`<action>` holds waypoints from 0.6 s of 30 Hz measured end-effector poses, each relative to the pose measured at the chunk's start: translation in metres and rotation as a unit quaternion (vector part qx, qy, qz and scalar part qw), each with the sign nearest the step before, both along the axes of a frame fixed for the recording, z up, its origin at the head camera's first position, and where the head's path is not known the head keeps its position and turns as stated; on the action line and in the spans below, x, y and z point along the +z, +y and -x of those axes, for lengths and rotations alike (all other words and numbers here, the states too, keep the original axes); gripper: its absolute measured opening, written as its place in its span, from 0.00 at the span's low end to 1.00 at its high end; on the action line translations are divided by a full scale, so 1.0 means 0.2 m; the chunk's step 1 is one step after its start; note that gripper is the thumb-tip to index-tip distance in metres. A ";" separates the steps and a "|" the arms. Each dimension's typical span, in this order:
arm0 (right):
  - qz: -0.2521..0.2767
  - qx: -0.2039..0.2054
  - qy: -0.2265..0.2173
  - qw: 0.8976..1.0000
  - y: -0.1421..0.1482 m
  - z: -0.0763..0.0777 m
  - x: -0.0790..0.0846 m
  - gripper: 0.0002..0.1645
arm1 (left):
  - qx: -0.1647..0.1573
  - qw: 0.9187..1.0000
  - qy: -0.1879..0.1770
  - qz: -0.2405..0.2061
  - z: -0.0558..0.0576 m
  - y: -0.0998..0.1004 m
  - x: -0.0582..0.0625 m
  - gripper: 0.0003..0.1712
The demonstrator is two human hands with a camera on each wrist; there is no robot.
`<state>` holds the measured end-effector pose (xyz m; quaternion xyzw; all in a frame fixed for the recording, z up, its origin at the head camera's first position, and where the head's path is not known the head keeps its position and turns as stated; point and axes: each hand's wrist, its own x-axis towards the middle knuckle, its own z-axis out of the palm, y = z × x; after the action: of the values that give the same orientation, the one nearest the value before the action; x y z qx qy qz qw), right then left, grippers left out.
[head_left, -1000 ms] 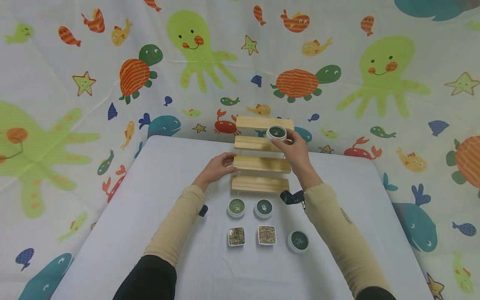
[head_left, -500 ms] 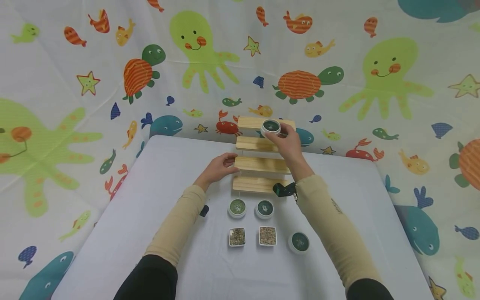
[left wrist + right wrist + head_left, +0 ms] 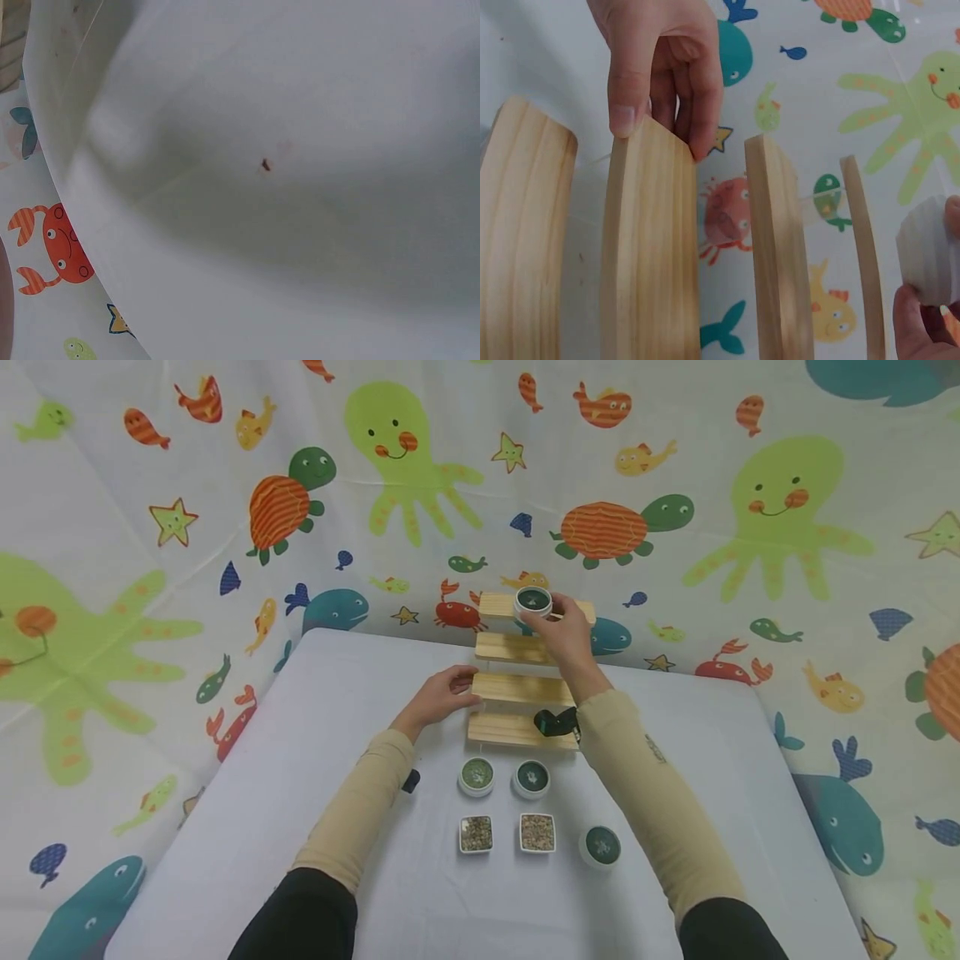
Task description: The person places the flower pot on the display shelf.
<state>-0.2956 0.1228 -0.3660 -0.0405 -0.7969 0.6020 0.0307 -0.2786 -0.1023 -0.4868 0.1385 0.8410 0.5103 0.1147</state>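
A tiered stand of pale wooden boards on clear supports is in the middle of the head view. My left hand (image 3: 438, 693) pinches the left end of its third board (image 3: 525, 689) from the top; the right wrist view shows the thumb on the near edge and fingers behind. My right hand (image 3: 568, 628) holds a small round white bowl (image 3: 533, 601), dark green inside, in front of the top board (image 3: 495, 605). In the right wrist view that bowl (image 3: 924, 255) appears beside the thin edge of the last board (image 3: 864, 255), fingers around its side.
On the white table (image 3: 285, 760), before the stand, are a green-centred round bowl (image 3: 476, 775) and two dark green ones (image 3: 532, 777) (image 3: 601, 846). Two square dishes (image 3: 476, 833) (image 3: 537, 832) with speckled insides sit nearer. A cloth printed with sea animals (image 3: 450, 460) hangs behind.
My right hand has carried the round bowl up and to the left, from beside the second board to the front of the top board. The left hand has stayed on its board.
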 end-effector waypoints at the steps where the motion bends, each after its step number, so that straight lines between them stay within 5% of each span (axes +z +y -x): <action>1: 0.001 0.001 0.000 1.000 -0.01 0.00 0.00 0.38 | 0.000 1.000 -0.001 0.000 0.00 0.00 0.00 0.37; 18: -0.034 -0.002 0.006 0.999 -0.09 0.06 0.00 0.38 | -0.009 1.000 0.002 -0.014 0.00 -0.02 -0.01 0.37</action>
<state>-0.3073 0.1040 -0.3665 -0.0370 -0.8166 0.5747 0.0381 -0.2792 -0.1057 -0.4894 0.1487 0.8330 0.5203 0.1157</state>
